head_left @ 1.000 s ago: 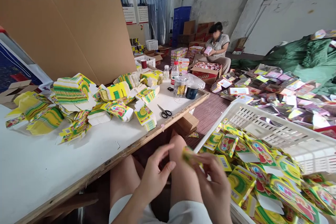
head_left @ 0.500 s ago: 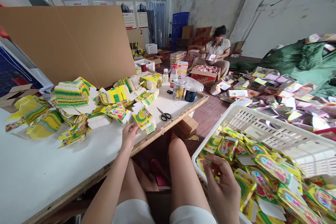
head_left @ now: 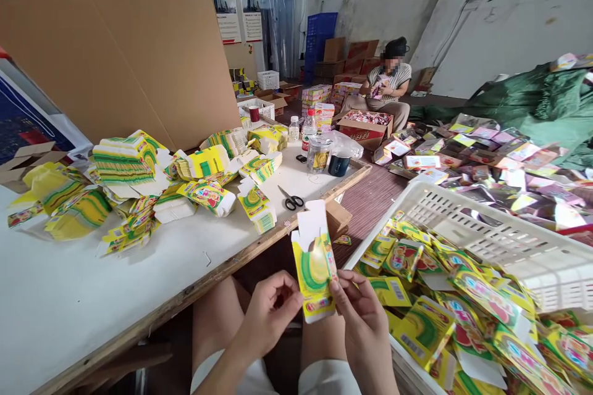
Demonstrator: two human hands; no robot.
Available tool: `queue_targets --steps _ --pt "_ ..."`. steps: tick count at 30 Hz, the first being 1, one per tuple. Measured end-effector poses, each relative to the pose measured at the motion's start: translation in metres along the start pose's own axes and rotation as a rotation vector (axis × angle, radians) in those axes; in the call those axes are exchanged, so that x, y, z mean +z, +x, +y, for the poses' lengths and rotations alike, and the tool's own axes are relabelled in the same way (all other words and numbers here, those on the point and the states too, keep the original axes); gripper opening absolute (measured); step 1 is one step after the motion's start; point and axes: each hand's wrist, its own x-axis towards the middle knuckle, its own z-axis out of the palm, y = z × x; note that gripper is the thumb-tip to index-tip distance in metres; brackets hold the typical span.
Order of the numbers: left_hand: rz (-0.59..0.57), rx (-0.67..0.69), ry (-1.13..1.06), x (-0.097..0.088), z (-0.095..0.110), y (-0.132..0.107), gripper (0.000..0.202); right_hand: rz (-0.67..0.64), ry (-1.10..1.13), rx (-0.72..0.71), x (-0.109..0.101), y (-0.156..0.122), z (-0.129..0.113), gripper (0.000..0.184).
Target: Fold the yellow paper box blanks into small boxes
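A small yellow and green carton [head_left: 315, 265] with a melon picture is held upright over my lap, its white top flaps standing open. Along its right edge, my right hand [head_left: 364, 318] pinches it between thumb and fingers. My left hand [head_left: 271, 308] is closed at the lower left edge, thumb and curled fingers against the card; the exact grip there is partly hidden. On the table [head_left: 157, 302] to the left lie flat carton stacks [head_left: 125, 160] and a nearer small pile of cartons [head_left: 257, 207]. A white basket [head_left: 463, 216] of similar cartons stands to my right.
Black-handled scissors [head_left: 293, 200], a clear jar [head_left: 319, 154], a dark mug [head_left: 340, 163] and a bottle [head_left: 308, 129] stand or lie near the table's right end. A large cardboard sheet [head_left: 120, 68] rises behind. Another person [head_left: 389, 83] sits beyond, near heaped boxes [head_left: 491, 166].
My left hand has come from the carton pile on the table to my lap. My right hand has moved left from the basket's edge, and a carton is now up between both hands.
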Motion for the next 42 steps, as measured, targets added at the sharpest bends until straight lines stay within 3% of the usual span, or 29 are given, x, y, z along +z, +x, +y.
queue_targets --steps 2,7,12,18,22,25,33,37,42 --pt "-0.111 -0.021 -0.146 0.004 0.0 -0.001 0.027 -0.028 0.059 0.072 -0.001 -0.001 0.0 0.036" --pt "-0.252 -0.01 -0.523 0.006 0.001 0.009 0.057 -0.159 0.159 0.232 0.003 -0.009 -0.004 0.034" --pt "-0.221 -0.035 -0.626 0.01 -0.003 0.01 0.053 -0.197 0.075 0.184 0.003 -0.012 -0.007 0.031" --pt "-0.071 -0.077 -0.583 0.012 -0.008 0.011 0.048 -0.291 0.006 0.193 -0.001 -0.012 -0.003 0.032" --pt "0.073 -0.106 -0.507 0.019 -0.006 0.011 0.043 -0.26 -0.034 0.176 0.002 -0.015 0.002 0.03" --pt "0.112 -0.096 -0.41 0.022 -0.004 0.011 0.039 -0.221 -0.065 0.135 0.002 -0.018 0.006 0.032" --pt "0.119 -0.021 -0.158 0.015 0.001 0.003 0.043 -0.169 -0.28 -0.076 -0.004 -0.013 0.006 0.031" --pt "-0.02 -0.027 -0.089 0.007 0.004 -0.004 0.049 -0.276 -0.251 -0.109 -0.007 -0.009 -0.001 0.044" --pt "-0.142 -0.082 -0.056 0.0 0.003 -0.007 0.039 -0.379 -0.275 -0.092 -0.015 -0.003 -0.012 0.03"
